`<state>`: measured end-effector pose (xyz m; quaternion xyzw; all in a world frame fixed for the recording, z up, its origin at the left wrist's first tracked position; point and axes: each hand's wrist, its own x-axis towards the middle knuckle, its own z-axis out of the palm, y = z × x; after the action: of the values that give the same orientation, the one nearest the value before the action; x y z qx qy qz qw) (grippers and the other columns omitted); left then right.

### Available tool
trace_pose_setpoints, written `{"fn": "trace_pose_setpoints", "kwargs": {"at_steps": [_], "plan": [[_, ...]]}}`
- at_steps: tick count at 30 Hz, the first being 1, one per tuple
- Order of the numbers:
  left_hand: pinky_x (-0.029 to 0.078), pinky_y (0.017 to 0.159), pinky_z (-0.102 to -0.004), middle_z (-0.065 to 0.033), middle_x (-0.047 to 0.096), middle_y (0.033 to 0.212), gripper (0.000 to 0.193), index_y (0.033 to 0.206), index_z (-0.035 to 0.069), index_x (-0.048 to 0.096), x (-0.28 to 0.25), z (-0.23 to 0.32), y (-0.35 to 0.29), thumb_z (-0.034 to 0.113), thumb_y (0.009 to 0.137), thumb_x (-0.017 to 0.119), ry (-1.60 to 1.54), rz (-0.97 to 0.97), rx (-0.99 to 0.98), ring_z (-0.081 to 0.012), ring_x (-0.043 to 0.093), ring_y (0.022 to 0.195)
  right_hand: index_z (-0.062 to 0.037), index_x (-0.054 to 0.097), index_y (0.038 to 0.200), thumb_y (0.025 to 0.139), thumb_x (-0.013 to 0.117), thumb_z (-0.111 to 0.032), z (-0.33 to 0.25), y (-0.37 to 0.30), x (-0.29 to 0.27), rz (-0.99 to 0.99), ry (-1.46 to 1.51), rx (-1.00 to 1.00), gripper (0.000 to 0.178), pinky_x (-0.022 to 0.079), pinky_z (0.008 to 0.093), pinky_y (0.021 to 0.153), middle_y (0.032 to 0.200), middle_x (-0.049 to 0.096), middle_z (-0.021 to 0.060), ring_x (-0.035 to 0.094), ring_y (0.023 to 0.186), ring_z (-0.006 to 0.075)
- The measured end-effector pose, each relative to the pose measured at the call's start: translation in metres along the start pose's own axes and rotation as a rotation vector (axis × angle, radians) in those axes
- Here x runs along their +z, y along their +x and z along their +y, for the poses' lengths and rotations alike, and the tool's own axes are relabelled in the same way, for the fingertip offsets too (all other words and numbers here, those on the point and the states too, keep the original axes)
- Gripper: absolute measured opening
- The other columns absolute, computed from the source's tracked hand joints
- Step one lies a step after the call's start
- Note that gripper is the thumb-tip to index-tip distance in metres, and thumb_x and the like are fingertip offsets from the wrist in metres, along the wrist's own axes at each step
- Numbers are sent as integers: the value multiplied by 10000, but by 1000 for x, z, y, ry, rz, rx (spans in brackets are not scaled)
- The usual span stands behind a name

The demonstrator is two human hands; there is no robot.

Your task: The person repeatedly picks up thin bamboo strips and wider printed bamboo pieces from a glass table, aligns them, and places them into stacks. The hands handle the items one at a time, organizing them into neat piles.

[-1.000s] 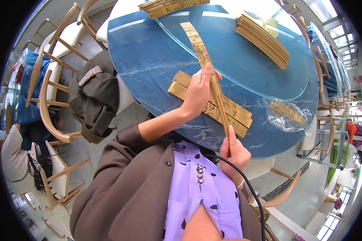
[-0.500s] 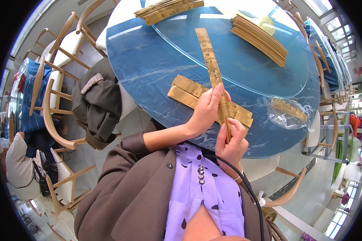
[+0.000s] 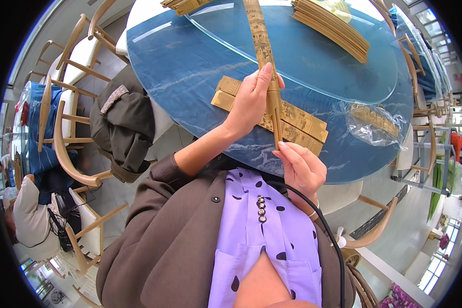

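Observation:
My left hand (image 3: pixel 251 100) is closed around the middle of a long, narrow, brown printed paper sleeve (image 3: pixel 258 36), which points away from me over the table. Below that hand the sleeve narrows to a thin, stick-like end (image 3: pixel 276 128); I cannot tell whether this is folded paper or something inside. My right hand (image 3: pixel 305 167) pinches its tip between thumb and fingertips near the table's front edge. Under the sleeve, flat brown printed paper strips (image 3: pixel 304 123) lie side by side, partly hidden by my left hand.
The round table (image 3: pixel 185 87) has a blue marbled cover and a raised glass turntable (image 3: pixel 333 77). Stacked brown strips (image 3: pixel 333 31) lie on the turntable, more (image 3: pixel 187 5) at the far left. A clear plastic bag (image 3: pixel 374 126) with brown contents sits right. A dark jacket (image 3: pixel 123 123) covers a chair.
The view has shifted slightly. Both hands and the sleeve have moved up and left in the picture. My right hand's pinch has moved down to the sleeve's near tip, farther from my left hand.

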<state>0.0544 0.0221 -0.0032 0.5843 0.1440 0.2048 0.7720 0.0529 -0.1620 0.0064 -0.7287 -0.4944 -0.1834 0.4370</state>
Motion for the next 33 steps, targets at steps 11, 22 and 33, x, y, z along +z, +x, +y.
{"fn": "trace_pose_setpoints", "kwargs": {"at_steps": [11,22,33], "plan": [[414,694,-230,14,548,803,457,898,55,617,7,0,-7,397,1101,391,20,-178,-79,-55,476,744,-84,769,917,646,886,-78,-7,20,-1,60,-68,81,295,452,288,539,797,591,20,560,664,170],[406,719,-240,0,530,822,450,903,51,583,7,6,-13,395,1105,374,141,-204,-11,-77,474,773,-73,763,862,652,867,-68,-2,27,8,89,-72,176,234,464,312,578,785,611,30,579,712,201],[449,754,-271,-29,585,823,451,928,16,596,5,2,-1,367,1107,376,296,-307,57,-111,529,794,-46,753,880,665,844,-52,-2,28,0,-14,-125,169,233,506,327,619,825,670,52,624,731,223]]}}
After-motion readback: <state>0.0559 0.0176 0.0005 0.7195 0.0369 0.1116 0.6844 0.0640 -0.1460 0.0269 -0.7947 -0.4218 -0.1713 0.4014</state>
